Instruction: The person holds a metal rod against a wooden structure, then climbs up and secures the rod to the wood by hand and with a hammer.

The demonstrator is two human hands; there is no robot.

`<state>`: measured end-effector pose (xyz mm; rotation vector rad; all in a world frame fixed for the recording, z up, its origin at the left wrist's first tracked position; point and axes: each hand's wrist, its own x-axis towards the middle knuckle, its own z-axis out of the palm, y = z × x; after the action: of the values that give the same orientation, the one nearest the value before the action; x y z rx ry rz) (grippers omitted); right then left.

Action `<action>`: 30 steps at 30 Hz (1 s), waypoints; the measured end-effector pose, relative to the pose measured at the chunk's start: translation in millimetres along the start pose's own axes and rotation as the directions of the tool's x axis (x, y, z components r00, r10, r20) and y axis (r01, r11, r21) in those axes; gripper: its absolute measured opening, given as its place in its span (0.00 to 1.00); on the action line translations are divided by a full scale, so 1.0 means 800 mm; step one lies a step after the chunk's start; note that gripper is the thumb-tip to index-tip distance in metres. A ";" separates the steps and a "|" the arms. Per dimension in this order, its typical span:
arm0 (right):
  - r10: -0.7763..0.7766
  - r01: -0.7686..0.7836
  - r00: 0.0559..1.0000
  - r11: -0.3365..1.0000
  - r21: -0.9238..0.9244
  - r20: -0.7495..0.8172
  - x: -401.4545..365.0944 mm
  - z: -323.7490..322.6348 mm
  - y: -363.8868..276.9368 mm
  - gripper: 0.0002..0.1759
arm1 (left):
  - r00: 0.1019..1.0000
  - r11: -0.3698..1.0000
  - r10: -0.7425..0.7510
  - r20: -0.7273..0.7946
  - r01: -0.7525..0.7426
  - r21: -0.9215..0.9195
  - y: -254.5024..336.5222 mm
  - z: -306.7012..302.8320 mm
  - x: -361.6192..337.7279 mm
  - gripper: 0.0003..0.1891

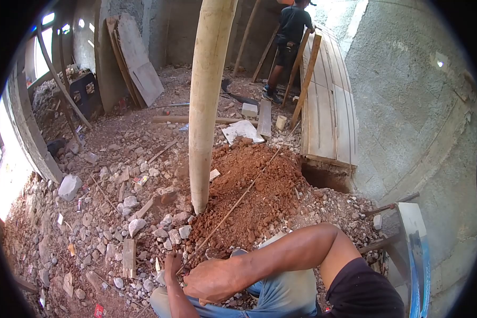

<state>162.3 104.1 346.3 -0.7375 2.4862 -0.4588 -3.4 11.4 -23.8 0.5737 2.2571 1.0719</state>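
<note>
My left hand (172,262) is low in the middle of the view, its fingers curled in over the rubble. What they hold, if anything, is too small to make out. My right hand (214,278) is just beside it, back upward, its forearm crossing over my bent knee; its fingers are mostly hidden. A long thin rod (244,193) slants across a mound of red soil (257,183), its near end passing close to my left hand. My legs in blue jeans (291,294) are folded beneath my arms.
A thick bamboo pole (204,100) stands upright ahead. Stones (137,227) and a short wood piece (129,258) lie leftward. Beyond the mound are a pit (326,177) and a panel (326,106) braced by timber props (306,79). Another person (291,32) stands there. A plank (412,228) is at right.
</note>
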 end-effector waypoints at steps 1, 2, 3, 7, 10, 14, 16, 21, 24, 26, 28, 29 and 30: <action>-0.002 0.002 1.000 1.000 -0.008 -0.001 0.000 0.001 0.000 0.24 | 1.000 1.000 -0.006 0.001 0.006 -0.003 0.001 0.000 -0.001 0.22; -0.003 0.003 1.000 1.000 -0.016 -0.002 0.000 0.002 0.001 0.24 | 1.000 1.000 -0.006 0.001 0.006 -0.003 0.002 -0.001 -0.001 0.22; -0.003 0.003 1.000 1.000 -0.016 -0.002 0.000 0.001 0.000 0.24 | 1.000 1.000 0.001 0.003 -0.001 -0.005 0.000 -0.001 0.000 0.22; 0.004 -0.004 1.000 1.000 -0.015 0.008 -0.002 0.000 0.000 0.24 | 1.000 1.000 -0.012 0.000 0.012 0.003 -0.002 0.001 0.002 0.22; 0.002 -0.003 1.000 1.000 -0.007 -0.010 -0.003 0.004 0.002 0.24 | 1.000 1.000 -0.023 0.008 0.023 -0.016 0.004 0.000 0.000 0.21; 0.008 -0.008 1.000 1.000 0.007 -0.018 -0.006 0.001 0.000 0.23 | 0.999 0.999 -0.037 0.003 0.037 -0.030 0.023 -0.007 -0.013 0.20; 0.009 -0.009 1.000 1.000 0.004 -0.014 -0.008 -0.002 -0.002 0.23 | 0.999 0.999 -0.036 -0.008 0.036 -0.025 0.021 -0.006 -0.011 0.20; -0.006 0.005 0.999 1.000 -0.013 -0.047 -0.006 0.009 0.002 0.23 | 1.000 1.000 -0.023 0.002 0.023 0.007 0.005 0.001 0.000 0.20; -0.009 0.009 0.998 1.000 -0.012 -0.056 -0.007 0.009 0.002 0.23 | 1.000 1.000 -0.011 -0.012 0.011 -0.001 0.013 -0.002 -0.006 0.21; -0.001 0.002 0.999 1.000 0.011 -0.053 -0.010 0.004 -0.001 0.23 | 1.000 1.000 0.000 -0.018 0.000 -0.007 0.012 -0.002 -0.007 0.22; 0.002 -0.002 0.999 1.000 0.007 -0.039 -0.012 0.001 -0.002 0.23 | 1.000 0.999 -0.009 -0.015 0.008 -0.033 0.004 0.002 -0.001 0.23; 0.007 -0.007 1.000 1.000 0.004 -0.024 -0.013 0.000 -0.003 0.23 | 1.000 0.999 -0.009 -0.015 0.009 -0.032 -0.001 0.004 0.001 0.23; 0.006 -0.006 1.000 1.000 0.004 -0.025 -0.013 0.001 -0.003 0.23 | 1.000 1.000 0.002 -0.017 -0.002 -0.025 0.001 0.003 0.000 0.24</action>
<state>171.1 108.2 350.6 -0.7264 2.5098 -0.4735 -1.5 13.2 -24.1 0.5584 2.2548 1.1084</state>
